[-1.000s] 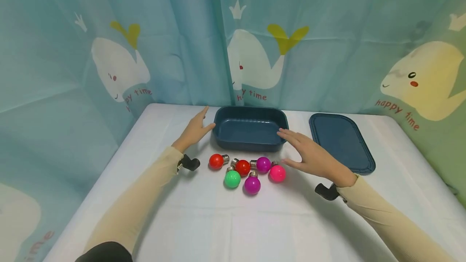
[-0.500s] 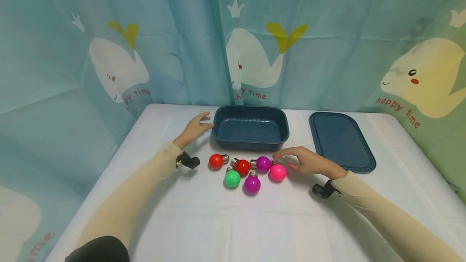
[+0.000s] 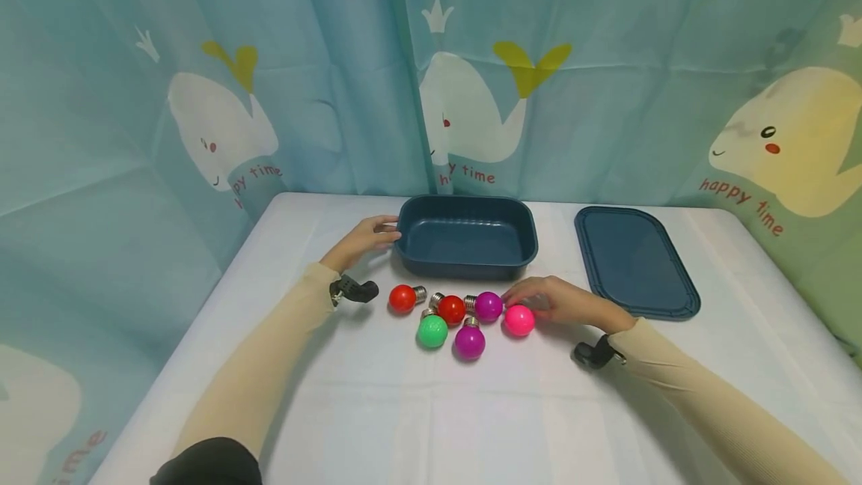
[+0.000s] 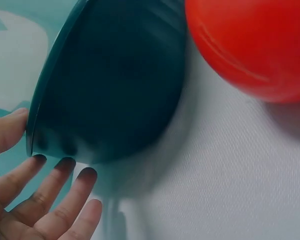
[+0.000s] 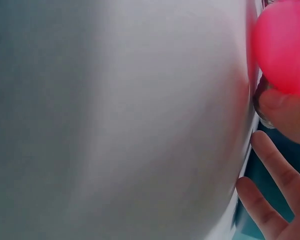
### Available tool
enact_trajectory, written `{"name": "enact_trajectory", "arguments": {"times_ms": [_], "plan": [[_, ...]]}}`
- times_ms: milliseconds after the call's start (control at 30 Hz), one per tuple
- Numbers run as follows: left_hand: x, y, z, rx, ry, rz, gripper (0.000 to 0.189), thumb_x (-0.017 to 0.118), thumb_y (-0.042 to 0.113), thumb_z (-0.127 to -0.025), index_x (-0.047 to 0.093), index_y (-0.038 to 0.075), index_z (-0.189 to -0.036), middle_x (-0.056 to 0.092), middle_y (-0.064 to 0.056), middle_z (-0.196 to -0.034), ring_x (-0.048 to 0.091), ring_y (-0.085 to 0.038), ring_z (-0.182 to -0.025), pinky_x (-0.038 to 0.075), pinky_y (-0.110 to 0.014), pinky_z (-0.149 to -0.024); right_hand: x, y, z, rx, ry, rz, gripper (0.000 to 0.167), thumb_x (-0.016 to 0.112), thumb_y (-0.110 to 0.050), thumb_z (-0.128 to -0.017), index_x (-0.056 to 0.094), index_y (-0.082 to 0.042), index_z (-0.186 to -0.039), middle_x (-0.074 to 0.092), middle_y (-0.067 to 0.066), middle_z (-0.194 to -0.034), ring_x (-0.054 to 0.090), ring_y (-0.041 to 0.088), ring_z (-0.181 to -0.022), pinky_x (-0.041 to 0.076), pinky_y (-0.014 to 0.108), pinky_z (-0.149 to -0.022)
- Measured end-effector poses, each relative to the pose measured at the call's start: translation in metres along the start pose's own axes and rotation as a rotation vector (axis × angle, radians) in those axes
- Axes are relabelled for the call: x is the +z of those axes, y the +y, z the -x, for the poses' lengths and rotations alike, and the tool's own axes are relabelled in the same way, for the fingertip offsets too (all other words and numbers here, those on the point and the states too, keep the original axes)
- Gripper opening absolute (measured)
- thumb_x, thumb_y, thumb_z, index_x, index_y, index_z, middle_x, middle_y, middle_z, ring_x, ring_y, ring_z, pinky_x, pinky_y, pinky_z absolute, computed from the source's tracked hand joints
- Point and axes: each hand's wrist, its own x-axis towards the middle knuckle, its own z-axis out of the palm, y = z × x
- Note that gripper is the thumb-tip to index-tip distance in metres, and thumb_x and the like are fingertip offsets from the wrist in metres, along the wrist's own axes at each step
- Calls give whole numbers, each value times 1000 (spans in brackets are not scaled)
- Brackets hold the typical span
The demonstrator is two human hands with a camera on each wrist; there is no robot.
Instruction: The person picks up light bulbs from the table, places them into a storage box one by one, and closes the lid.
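In the head view my right hand (image 3: 555,299) bends over the pink light bulb (image 3: 518,320) at the right end of a group of bulbs. In the right wrist view the thumb (image 5: 282,112) lies against that bulb's metal screw base, with the index fingertip hidden; the hand pinches the base. My left hand (image 3: 364,240) is at the left end of a dark blue rectangular tub (image 3: 465,271). Its thumb meets the rim in the left wrist view, and its slightly bent fingers (image 4: 52,182) reach to the outer wall, touching or nearly touching it.
Next to the pink bulb lie a purple bulb (image 3: 488,306), another purple bulb (image 3: 470,343), a red bulb (image 3: 451,309), a green bulb (image 3: 432,331) and a second red bulb (image 3: 402,299). A flat dark blue lid (image 3: 636,264) lies right of the tub. A curtain (image 3: 337,58) hangs behind the white table (image 3: 417,425).
My right hand has come down from above the tub's right corner to the pink bulb, its fingers closing in. The left hand has lowered slightly and bent its fingers at the tub's end.
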Motion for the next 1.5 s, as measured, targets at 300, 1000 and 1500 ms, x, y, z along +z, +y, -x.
{"name": "enact_trajectory", "arguments": {"times_ms": [300, 1000, 1500], "plan": [[2, 0, -2, -78, 11, 41, 60, 52, 12, -96, 24, 1, -147, 30, -23, -150, 38, -35, -135, 37, -43, -112, -2, 6, 16, 23, 67, 87, 29, 75, 0, -74, 70, -4, -102, 71, 10, -101, 65, 26, -97, 55, 37, -87], [5, -7, -1, -82, 29, 232, 62, 54, 1, -93, 25, 4, -148, 29, -21, -151, 40, -35, -133, 41, -44, -109, -33, -5, 33, 228, 196, 89, 29, 81, -8, -70, 72, -11, -98, 73, 0, -91, 61, 1, -80, 56, 33, -72], [9, -11, 0, -55, 22, 269, 63, 53, 3, -93, 23, 3, -148, 28, -20, -152, 36, -36, -135, 38, -46, -110, -104, -23, -18, 275, 251, 188, 29, 81, -8, -70, 72, -5, -97, 73, 8, -94, 64, 22, -87, 56, 37, -75]]}}
